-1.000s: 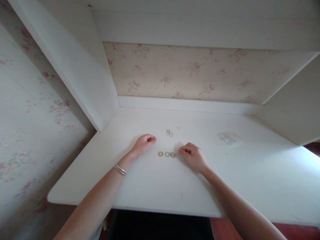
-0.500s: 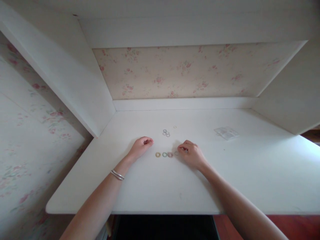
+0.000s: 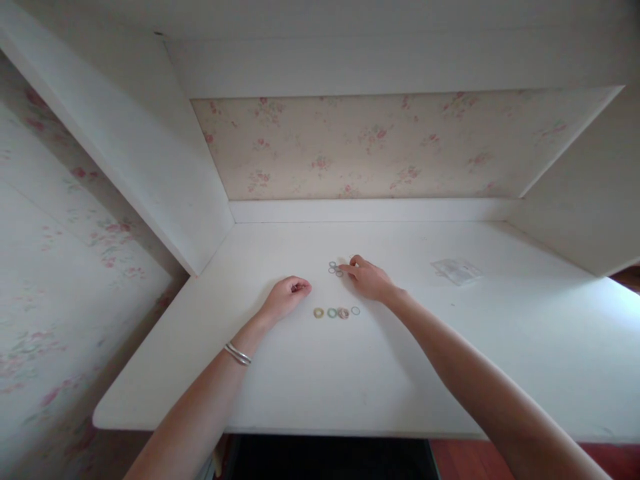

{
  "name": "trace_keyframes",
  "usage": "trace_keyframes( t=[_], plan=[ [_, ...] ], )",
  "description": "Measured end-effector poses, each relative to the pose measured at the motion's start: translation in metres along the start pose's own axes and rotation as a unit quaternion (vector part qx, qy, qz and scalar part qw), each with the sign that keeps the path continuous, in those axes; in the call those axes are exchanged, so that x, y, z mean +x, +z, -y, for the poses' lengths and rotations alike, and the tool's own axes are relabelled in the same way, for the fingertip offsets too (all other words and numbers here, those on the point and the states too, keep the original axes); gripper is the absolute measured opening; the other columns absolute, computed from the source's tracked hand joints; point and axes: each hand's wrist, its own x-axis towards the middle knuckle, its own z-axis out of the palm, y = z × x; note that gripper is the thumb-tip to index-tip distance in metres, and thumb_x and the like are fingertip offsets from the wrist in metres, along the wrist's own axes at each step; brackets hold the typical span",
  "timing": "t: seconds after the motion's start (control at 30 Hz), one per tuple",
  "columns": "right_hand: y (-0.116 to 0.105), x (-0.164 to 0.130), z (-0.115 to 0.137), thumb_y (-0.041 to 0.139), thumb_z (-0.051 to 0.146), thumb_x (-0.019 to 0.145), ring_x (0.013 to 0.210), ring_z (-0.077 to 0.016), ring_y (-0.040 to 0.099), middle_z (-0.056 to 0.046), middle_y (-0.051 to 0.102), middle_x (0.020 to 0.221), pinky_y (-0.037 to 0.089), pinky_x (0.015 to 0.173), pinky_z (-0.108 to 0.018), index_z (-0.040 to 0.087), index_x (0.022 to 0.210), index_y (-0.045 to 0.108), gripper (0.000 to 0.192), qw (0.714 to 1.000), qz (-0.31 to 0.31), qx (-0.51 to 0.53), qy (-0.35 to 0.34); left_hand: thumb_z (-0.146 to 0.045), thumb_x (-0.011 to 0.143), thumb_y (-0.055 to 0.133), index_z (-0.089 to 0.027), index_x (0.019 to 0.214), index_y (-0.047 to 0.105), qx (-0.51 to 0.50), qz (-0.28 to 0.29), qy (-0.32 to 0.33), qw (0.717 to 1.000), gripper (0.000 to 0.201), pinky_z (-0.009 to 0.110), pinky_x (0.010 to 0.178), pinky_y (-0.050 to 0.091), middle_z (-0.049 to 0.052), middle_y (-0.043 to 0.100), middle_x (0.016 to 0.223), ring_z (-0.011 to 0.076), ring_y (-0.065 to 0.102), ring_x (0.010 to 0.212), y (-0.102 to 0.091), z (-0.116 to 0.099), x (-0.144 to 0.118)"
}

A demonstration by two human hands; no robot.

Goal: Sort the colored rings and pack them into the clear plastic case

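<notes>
My left hand (image 3: 286,295) rests on the white desk (image 3: 310,380), curled into a loose fist; whether it holds something inside, I cannot tell. A silver bracelet (image 3: 237,353) sits on this wrist. Just to the right of the hand, four small rings lie in a row (image 3: 337,312) — yellow, green, pinkish, and a thin clear one. Behind this row is a little cluster of rings (image 3: 335,269), and my right hand (image 3: 369,278) reaches there with the fingertips (image 3: 347,269) pinched together and touching the cluster. If a ring is already gripped, I cannot see. Well apart on the right lies a clear plastic bag (image 3: 457,271).
</notes>
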Motion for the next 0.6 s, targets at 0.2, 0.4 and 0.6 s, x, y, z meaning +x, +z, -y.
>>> trace_keyframes(
  t=[0.2, 0.4, 0.6],
  plan=[
    [-0.002, 0.001, -0.005, 0.038, 0.034, 0.092, 0.083, -0.0164, 0.056, -0.005, 0.054, 0.106, 0.037, 0.064, -0.025, 0.030, 0.106, 0.065, 0.030, 1.000, -0.028, 0.002, -0.001, -0.040, 0.076, 0.057, -0.019, 0.089, 0.067, 0.008, 0.012, 0.017, 1.000, 0.027, 0.028, 0.075, 0.046, 0.004, 0.069, 0.090, 0.0171, 0.061, 0.082, 0.000, 0.003, 0.001],
    [0.007, -0.018, -0.017, 0.038, 0.029, 0.093, 0.073, -0.0130, 0.054, -0.006, 0.056, 0.100, 0.036, 0.062, -0.025, 0.020, 0.088, 0.066, 0.030, 0.997, -0.069, 0.031, 0.033, -0.037, 0.076, 0.057, -0.019, 0.088, 0.068, 0.012, 0.014, 0.021, 1.000, 0.024, 0.027, 0.077, 0.046, 0.004, 0.069, 0.092, 0.0173, 0.061, 0.085, 0.001, 0.004, 0.000],
    [0.013, -0.038, -0.020, 0.037, 0.030, 0.094, 0.077, -0.0144, 0.056, -0.007, 0.054, 0.101, 0.037, 0.064, -0.025, 0.020, 0.093, 0.063, 0.028, 0.994, -0.073, 0.056, 0.051, -0.036, 0.076, 0.056, -0.019, 0.087, 0.068, 0.032, 0.015, 0.032, 0.999, 0.023, 0.027, 0.076, 0.046, 0.004, 0.068, 0.089, 0.0172, 0.061, 0.083, 0.001, 0.005, 0.002]
  ],
)
